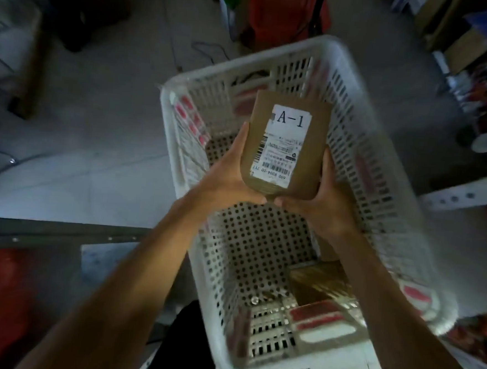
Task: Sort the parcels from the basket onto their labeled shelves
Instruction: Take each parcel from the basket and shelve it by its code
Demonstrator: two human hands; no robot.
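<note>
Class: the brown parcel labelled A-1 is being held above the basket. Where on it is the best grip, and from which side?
Grip the brown parcel by its two long side edges near the lower end, as the left hand and right hand do. It looks flat, and this leaves the A-1 label readable.

Brown parcel (pixel 311 148); white basket (pixel 357 111)
</note>
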